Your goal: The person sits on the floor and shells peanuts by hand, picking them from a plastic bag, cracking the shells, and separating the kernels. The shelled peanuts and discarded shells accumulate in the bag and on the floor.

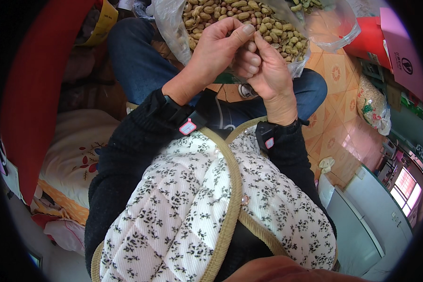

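Observation:
Many unshelled peanuts (pixel 282 35), with some reddish shelled kernels among them, lie in a clear plastic bag (pixel 169 21) in front of my knees. My left hand (pixel 218 46) and my right hand (pixel 268 67) meet over the near side of the peanuts, thumbs and fingertips close together. The fingers of both hands are curled. Whatever may be between the fingertips is too small or too hidden to tell. Both wrists carry black straps with small devices bearing labels.
A second clear bag (pixel 333 31) with green pods stands at the upper right, beside red and pink boxes (pixel 402 46). A filled plastic bag (pixel 372 102) rests on the tiled floor at right. A cream cloth with printed flowers (pixel 77 141) is at left, beside a red panel (pixel 38 88).

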Motion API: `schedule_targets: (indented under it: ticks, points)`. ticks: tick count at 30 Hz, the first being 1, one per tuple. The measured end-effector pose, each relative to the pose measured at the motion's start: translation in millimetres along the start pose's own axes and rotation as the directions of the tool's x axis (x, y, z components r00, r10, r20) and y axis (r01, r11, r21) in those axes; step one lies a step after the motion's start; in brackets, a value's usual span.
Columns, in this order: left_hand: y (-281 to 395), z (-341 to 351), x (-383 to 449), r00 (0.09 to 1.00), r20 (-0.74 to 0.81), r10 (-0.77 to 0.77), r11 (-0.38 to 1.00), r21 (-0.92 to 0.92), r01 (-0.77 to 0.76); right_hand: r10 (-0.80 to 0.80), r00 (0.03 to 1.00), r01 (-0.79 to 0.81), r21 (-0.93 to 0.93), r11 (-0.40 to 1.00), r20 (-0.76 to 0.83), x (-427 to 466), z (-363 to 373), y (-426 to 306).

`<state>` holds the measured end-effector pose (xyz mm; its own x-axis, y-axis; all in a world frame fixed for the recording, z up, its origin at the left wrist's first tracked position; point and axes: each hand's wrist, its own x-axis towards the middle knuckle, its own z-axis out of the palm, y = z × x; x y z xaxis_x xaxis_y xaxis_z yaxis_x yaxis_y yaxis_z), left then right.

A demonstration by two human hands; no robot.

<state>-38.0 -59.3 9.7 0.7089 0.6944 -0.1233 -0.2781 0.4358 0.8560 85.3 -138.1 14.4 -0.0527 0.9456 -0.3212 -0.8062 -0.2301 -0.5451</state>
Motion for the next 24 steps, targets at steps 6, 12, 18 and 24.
schedule_targets:
  ticks: [6,12,18,24]
  points:
    - [3.1,1.5,-3.4,0.994,-0.03,-0.107,0.992,-0.065,0.105,0.069,0.996,-0.074,0.119,0.99,0.048,-1.0,-2.0,0.8]
    - [0.5,2.7,-1.7,0.997,-0.033,-0.076,0.989,-0.133,0.071,-0.134,0.983,0.108,-0.195,0.975,-0.125,-2.4,9.7,8.6]
    - [2.0,-2.8,-0.1,0.998,-0.025,0.063,0.977,0.204,-0.057,-0.461,0.877,0.225,-0.73,0.646,-0.137,-4.9,18.1,6.8]
    - [-7.5,4.1,-1.8,0.937,-0.042,0.348,0.847,0.442,-0.295,-0.522,0.845,0.325,-0.666,0.671,-0.113,1.7,21.1,22.6]
